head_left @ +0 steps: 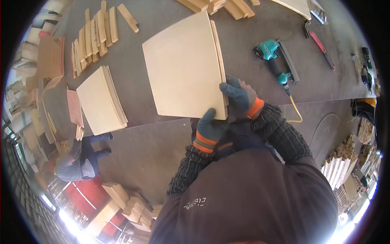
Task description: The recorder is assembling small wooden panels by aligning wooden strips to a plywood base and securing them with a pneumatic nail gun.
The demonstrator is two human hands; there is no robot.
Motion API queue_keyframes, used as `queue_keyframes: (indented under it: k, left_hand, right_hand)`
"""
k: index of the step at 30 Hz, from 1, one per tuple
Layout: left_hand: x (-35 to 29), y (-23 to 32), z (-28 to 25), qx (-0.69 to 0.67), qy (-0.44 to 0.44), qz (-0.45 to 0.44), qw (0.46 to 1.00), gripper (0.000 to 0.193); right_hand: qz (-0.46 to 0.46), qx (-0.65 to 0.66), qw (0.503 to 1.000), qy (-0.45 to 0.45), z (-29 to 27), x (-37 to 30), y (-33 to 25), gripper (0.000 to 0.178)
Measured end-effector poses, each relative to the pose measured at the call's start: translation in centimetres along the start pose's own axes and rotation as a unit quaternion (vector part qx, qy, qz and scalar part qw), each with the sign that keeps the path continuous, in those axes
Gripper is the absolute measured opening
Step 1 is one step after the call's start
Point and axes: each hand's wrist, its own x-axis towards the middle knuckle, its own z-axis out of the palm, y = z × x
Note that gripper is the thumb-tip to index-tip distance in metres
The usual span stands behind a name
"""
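A squarish pale wooden panel (185, 67) is tilted up above the near edge of the dark table, with at least one more layer of wood showing behind its right side. My left hand (210, 132), in a grey-blue work glove with an orange cuff, grips its lower edge, thumb on the front face and fingers hidden behind. Around the lower right edge closes my right hand (239, 96), gloved alike, thumb in front. Right of the panel a teal pneumatic nail gun (271, 53) lies on its side, its yellow air hose (298, 110) running off the edge.
Wooden slats (95, 34) lie piled at the far left, above a stack of pale panels (101, 99). More wood pieces (227, 6) sit at the far edge. A red-handled pry bar (321, 46) rests at right. Another person (83, 160) stands at the lower left.
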Motion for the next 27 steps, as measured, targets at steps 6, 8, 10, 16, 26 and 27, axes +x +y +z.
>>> queue_keyframes:
  k: [6, 8, 10, 16, 26, 27]
  left_hand:
    - [-1.1, 0.0, 0.4, -0.085, 0.006, -0.001, 0.996, 0.058]
    - [-1.2, 0.0, 0.4, -0.087, -0.044, 0.014, 0.995, 0.058]
    - [-1.3, 0.0, 0.4, -0.083, -0.031, 0.0, 0.996, 0.058]
    - [-1.5, 0.2, 0.2, -0.083, -0.039, 0.003, 0.996, 0.059]
    - [-1.2, 0.0, -0.3, -0.113, -0.052, 0.01, 0.992, 0.06]
    - [-1.2, 0.0, -0.4, -0.102, -0.034, -0.004, 0.994, 0.06]
  right_hand:
    - [0.015, 0.014, 0.999, -0.046, 0.5, -0.9, 0.7, 0.07]
    - [-0.026, 0.076, 0.994, -0.072, 0.9, -0.8, 1.4, 0.072]
    - [-0.022, 0.056, 0.997, -0.057, 0.9, -1.0, 1.5, 0.074]
    - [0.004, 0.091, 0.99, -0.111, 0.2, -1.3, 1.5, 0.079]
    - [0.012, -0.016, 0.993, -0.116, -0.8, -1.2, 1.8, 0.078]
    - [0.013, -0.017, 0.993, -0.116, -0.8, -1.3, 1.9, 0.078]
